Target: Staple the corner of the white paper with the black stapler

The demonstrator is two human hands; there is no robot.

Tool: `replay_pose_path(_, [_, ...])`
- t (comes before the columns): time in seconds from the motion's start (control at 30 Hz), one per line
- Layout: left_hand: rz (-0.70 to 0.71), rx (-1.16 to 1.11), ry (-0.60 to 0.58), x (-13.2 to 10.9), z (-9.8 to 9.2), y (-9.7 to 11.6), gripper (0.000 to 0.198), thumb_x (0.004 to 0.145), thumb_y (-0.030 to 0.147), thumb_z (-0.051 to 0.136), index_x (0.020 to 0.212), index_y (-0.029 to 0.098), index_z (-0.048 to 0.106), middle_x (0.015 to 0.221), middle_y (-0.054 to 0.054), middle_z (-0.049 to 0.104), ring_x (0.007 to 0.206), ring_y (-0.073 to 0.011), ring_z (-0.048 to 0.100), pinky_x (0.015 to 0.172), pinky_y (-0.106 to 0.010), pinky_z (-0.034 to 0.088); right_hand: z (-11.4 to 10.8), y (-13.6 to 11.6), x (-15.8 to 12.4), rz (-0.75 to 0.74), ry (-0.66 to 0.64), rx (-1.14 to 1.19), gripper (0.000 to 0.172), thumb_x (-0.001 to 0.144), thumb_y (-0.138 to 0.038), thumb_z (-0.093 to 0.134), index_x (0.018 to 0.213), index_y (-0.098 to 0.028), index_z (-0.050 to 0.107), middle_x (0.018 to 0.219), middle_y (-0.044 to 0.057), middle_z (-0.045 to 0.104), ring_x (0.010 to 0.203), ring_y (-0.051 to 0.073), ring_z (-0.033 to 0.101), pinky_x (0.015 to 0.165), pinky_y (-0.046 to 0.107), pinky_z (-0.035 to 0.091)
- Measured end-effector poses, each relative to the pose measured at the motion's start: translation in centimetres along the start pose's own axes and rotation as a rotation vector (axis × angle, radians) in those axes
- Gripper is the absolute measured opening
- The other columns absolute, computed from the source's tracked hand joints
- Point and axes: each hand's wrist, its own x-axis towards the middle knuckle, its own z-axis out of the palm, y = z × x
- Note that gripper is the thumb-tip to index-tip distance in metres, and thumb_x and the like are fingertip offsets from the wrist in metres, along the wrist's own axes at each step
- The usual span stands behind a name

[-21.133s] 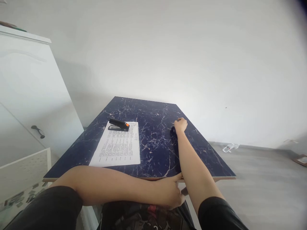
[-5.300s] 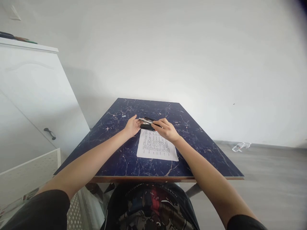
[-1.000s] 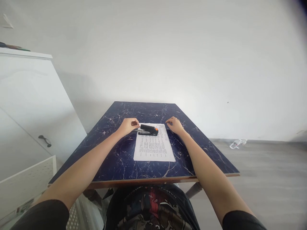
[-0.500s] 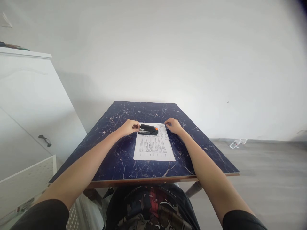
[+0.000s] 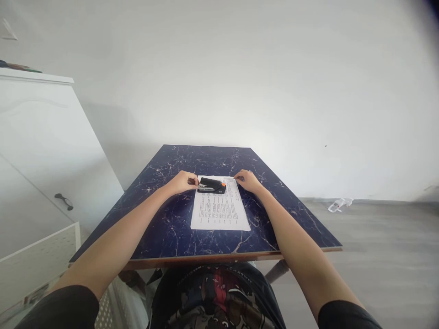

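A stack of printed paper sheets (image 5: 219, 214) lies on the dark blue marbled table (image 5: 199, 157). On its upper part rests a black stapler (image 5: 211, 186) with an orange patch at its right end; its upper arm is raised at the left, showing a metal rail. My left hand (image 5: 186, 182) is closed, thumb and fingers pinched together at the stapler's left end, by the papers' left edge. What those fingertips hold is too small to tell. At the papers' upper right corner, my right hand (image 5: 247, 179) is closed, fingertips pinching the sheets' edge.
A white cabinet (image 5: 41, 137) with a dark handle stands at the left. Behind the table rises a pale wall (image 5: 219, 82). A crumpled clear plastic item (image 5: 340, 204) lies on the grey floor at the right. The table's brown front edge is close to my body.
My left hand has shifted slightly left, and more of the papers' upper left corner shows. My right fingertips have moved a little inward over the corner. The stapler stays in place.
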Motion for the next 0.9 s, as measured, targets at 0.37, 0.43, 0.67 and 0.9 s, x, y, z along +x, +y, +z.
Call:
replay_pose_path(0.37, [-0.052,-0.016,-0.039,0.0,-0.1,-0.1,0.014,0.078,0.033,0.081,0.085,0.021,0.079,0.091,-0.009,0.079,0.084,-0.0236,0.075,0.085,-0.038,0.059,-0.2,-0.4,-0.1,0.001,-0.026,0.001,0.023,0.086,-0.011,0.061,0.096,-0.019,0.08,0.098,0.007,0.072,0.083,0.019,0.066,0.085,0.032,0.053])
replay_pose_path(0.43, [-0.064,-0.03,-0.044,0.1,0.0,-0.2,0.015,0.077,0.033,0.082,0.084,0.02,0.079,0.091,-0.009,0.079,0.084,-0.0241,0.076,0.084,-0.038,0.059,-0.1,-0.4,-0.1,-0.002,-0.026,0.001,0.023,0.086,-0.011,0.061,0.096,-0.019,0.08,0.098,0.007,0.072,0.084,0.019,0.066,0.085,0.032,0.053])
replay_pose_path(0.67, [-0.088,-0.022,-0.156,-0.4,-2.1,-0.7,0.021,0.076,0.034,0.084,0.093,0.023,0.082,0.096,-0.009,0.081,0.089,-0.0254,0.077,0.09,-0.04,0.059,-0.4,-0.7,-0.1,-0.002,-0.027,0.041,0.019,0.09,-0.016,0.063,0.098,-0.019,0.08,0.1,0.008,0.074,0.084,0.02,0.067,0.085,0.034,0.052])
replay_pose_path(0.9, [-0.078,-0.084,-0.152,-1.1,-3.2,-1.5,0.023,0.082,0.032,0.077,0.103,0.022,0.076,0.105,-0.01,0.08,0.103,-0.0244,0.076,0.097,-0.041,0.057,-0.9,-4.7,-0.3,0.014,-0.081,0.348,0.035,0.097,-0.048,0.063,0.118,-0.022,0.076,0.112,0.008,0.078,0.098,0.022,0.07,0.086,0.035,0.054])
